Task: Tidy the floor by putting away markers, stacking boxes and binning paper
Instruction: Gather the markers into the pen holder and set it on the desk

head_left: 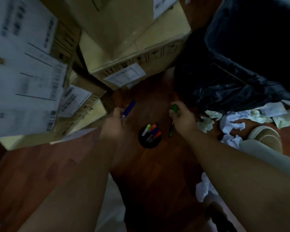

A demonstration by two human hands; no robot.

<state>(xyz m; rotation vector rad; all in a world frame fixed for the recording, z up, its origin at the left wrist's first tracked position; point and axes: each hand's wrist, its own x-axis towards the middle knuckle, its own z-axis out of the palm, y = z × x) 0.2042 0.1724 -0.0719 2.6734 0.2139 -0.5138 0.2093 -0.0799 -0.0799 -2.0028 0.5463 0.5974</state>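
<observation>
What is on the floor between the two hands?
In the head view, a round black cup of coloured markers stands on bare wooden floor between the left hand and right hand.

A cup [149, 141] sits on the floor [157, 181] in the middle of the frame, with markers [151, 131] in it. Boxes [124, 47] fill the upper left. A bin [249, 47] stands upper right, with paper balls [229, 124] below it.

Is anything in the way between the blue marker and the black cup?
Nothing visible. The blue marker is in the left hand, and only bare floor lies between it and the black cup, which already holds markers but has room.
</observation>
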